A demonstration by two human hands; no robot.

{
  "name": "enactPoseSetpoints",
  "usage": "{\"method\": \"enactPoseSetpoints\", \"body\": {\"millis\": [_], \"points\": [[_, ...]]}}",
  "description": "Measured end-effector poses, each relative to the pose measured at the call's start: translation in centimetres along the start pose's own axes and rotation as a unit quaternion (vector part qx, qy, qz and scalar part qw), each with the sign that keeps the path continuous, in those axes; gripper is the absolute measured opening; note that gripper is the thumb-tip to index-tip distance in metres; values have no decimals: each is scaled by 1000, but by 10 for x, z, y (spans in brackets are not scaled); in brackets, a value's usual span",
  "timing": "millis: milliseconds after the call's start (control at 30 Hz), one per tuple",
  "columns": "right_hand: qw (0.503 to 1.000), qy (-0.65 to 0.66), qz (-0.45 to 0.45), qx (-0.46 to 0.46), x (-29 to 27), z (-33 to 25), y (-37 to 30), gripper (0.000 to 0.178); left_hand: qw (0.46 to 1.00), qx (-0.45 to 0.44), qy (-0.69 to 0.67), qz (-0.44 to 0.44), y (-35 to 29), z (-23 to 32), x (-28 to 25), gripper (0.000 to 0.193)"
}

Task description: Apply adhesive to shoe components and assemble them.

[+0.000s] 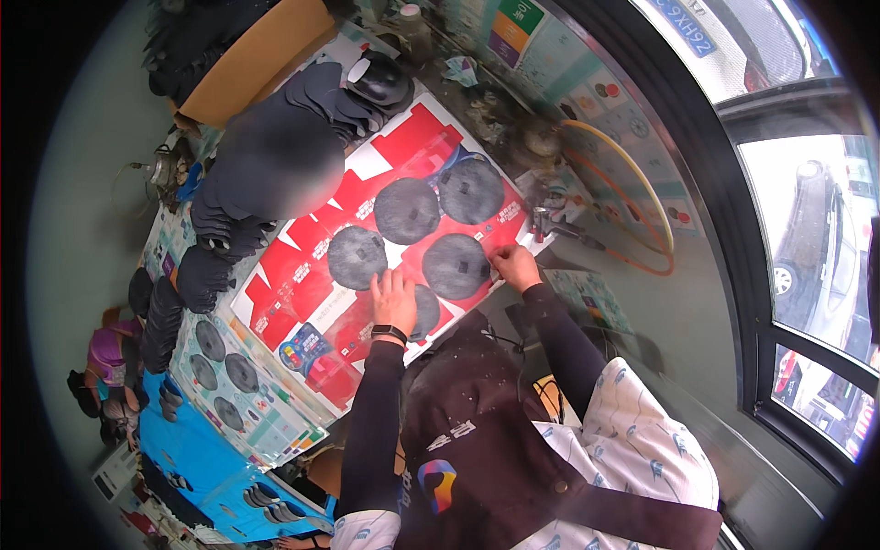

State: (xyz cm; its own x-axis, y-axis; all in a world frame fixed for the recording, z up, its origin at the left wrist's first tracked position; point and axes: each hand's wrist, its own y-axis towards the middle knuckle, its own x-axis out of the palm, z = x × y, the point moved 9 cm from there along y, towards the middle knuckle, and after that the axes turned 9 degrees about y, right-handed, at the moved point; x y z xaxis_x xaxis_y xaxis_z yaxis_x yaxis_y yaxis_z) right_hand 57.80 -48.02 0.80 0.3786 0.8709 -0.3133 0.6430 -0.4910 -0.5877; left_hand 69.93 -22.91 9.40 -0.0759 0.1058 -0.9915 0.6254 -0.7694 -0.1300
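Red-and-white printed sheet (403, 142) lay under five dark grey discs. Sheet's middle = dial centre, 12 at top of view: top disc (470, 191) was at 2, middle disc (406, 211) at 1, left disc (357, 258) approx. 9, right disc (456, 267) btwn 3 and 4, near disc (427, 313) at 5, part hidden by a hand.

Hands: L hand (394, 301) was open, palm down, fingers spread, btwn left disc and near disc; couldn't tell if it bore on either. R hand (515, 267) was at right disc's 3 o'clock edge, thumb + fingers drawn together; couldn't tell if they'd pinched the rim or just touched it.

Discs looked thin, light, prob. bendy; dull faces suggested not v. slippery. Edges could prob. crease or tear if tugged at one spot, so best hold seemed opp. rims, e.g. right disc's 3 and 9, w/ an even lift.

Metal-nosed tool (541, 220) lay near 3, orange hose (672, 229) beyond; stacked dark pieces (222, 197) at 10, cardboard box (261, 64) at 11.
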Motion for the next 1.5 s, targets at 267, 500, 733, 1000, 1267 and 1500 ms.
{"method": "enactPoseSetpoints", "body": {"millis": [267, 500, 733, 1000, 1267, 1500], "points": [[995, -90, 24, -23, 1, -10, -2, 23, 999, 20, 25, 3, 16, 4, -4, 17], [995, -94, -8, -25, 4, -23, -2, 21, 997, 34, 41, -62, 22, 5, 8, 19], [979, -192, 20, -60, 9, -19, 4, 31, 997, 21, 50, -51, 20, 6, 16, 19], [979, -58, -194, -39, 46, -64, -12, 25, 996, -61, 25, 64, -56, -29, -53, 13], [944, 73, -307, -97, 144, -187, -87, 2, 753, -458, -473, -9, -331, -204, -49, 10], [875, -3, -467, -125, 382, -228, -229, 10, 619, -638, -423, 177, -640, -366, 44, 21]]}}
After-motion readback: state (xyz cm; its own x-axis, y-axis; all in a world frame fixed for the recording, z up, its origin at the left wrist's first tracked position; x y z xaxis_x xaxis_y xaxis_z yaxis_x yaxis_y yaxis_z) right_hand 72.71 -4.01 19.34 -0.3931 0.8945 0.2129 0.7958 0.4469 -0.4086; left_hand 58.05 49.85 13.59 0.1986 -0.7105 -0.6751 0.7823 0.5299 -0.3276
